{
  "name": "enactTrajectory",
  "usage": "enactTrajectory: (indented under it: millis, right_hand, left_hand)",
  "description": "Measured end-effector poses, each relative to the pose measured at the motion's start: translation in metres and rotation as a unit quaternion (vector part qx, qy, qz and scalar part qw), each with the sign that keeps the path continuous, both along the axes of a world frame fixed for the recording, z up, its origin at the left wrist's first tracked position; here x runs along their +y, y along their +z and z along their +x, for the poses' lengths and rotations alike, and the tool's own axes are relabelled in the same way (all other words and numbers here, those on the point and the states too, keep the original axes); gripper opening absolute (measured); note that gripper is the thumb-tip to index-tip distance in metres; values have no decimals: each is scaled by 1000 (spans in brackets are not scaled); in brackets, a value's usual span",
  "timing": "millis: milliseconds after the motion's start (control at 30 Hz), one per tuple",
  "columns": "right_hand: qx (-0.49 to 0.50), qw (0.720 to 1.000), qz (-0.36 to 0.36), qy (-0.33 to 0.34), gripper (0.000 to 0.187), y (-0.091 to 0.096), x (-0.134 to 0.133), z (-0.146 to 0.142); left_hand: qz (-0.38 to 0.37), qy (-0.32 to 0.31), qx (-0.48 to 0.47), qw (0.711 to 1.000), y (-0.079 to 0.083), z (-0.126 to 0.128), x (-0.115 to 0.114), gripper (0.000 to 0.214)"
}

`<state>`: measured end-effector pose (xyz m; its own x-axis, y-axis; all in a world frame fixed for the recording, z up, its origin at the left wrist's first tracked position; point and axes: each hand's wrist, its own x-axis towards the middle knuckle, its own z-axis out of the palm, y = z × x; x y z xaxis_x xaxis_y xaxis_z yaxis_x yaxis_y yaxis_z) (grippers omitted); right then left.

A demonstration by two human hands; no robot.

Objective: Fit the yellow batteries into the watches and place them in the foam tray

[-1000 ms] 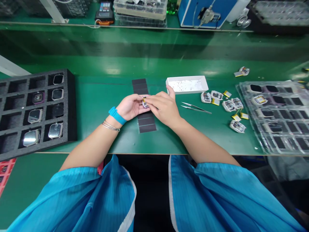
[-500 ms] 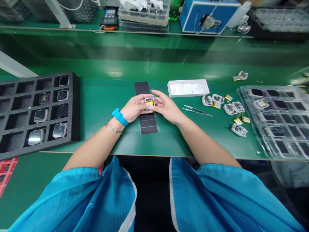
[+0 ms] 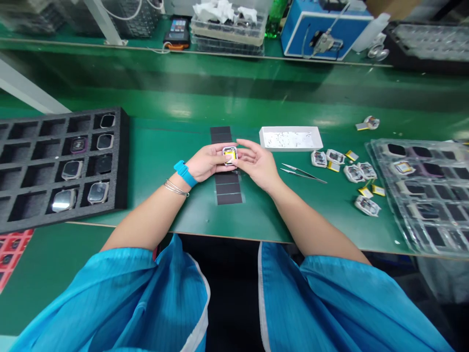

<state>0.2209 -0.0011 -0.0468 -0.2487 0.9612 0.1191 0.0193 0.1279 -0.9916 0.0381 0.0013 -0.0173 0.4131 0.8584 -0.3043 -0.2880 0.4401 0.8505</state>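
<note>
Between my two hands is an opened smartwatch case [image 3: 230, 153] with a yellow battery showing inside its pale frame. My left hand [image 3: 207, 163] grips it from the left, thumb on the battery. From the right, the fingers of my right hand [image 3: 257, 164] close on the case's other edge. Beneath them a strip of black rectangles [image 3: 227, 188] lies on the green bench. Metal tweezers [image 3: 303, 173] rest to the right of my hands, in front of a shallow white box [image 3: 291, 138] holding many tiny dark parts.
At left stands a black foam tray [image 3: 122, 161] with several watches in its pockets. Several opened watch cases [image 3: 367, 206] with loose yellow batteries lie at right, beside stacked clear plastic trays [image 3: 406, 215]. A shelf at the back carries a blue box [image 3: 326, 29].
The view has shifted slightly, so the bench things appear a little further right. Both hands keep the watch case in nearly the same hold.
</note>
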Motion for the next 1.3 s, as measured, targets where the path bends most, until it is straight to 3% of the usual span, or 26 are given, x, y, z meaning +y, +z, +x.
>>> enactTrajectory:
  millis: [133,267,333,467,533,633,700,800,900,1167,1300]
  right_hand:
    - [1,996,21,-89,50,-7,13,9]
    - [-18,990,30,-140,40,-13,19,10]
    - [-31,988,36,-144,39,-14,18,9]
    - [-65,987,42,-139,38,-15,15,8]
    - [-81,986,41,-140,38,-15,16,8]
    - [-95,984,39,-147,38,-15,18,10]
    - [-99,983,40,-152,38,-15,18,10]
    - [-108,981,41,-155,38,-13,18,10]
    - [-118,980,32,-156,39,-13,17,11]
    - [-132,979,9,-158,37,-17,21,12]
    - [-134,978,13,-160,36,-15,19,12]
  left_hand:
    - [61,76,78,992,-1,-9,8,44]
    - [194,190,257,927,-2,-14,12,32]
    - [204,210,282,914,-1,-14,13,25]
    - [82,209,135,965,1,-14,16,37]
    - [26,200,70,977,0,-15,18,48]
    - [68,195,86,975,-2,-20,22,55]
    - [162,208,172,949,-3,-25,24,59]
    - [292,253,318,866,-3,-31,27,62]
    - [336,278,387,813,-1,-35,28,56]
    - [322,283,460,777,6,-42,25,54]
    - [348,307,462,755,14,-52,23,64]
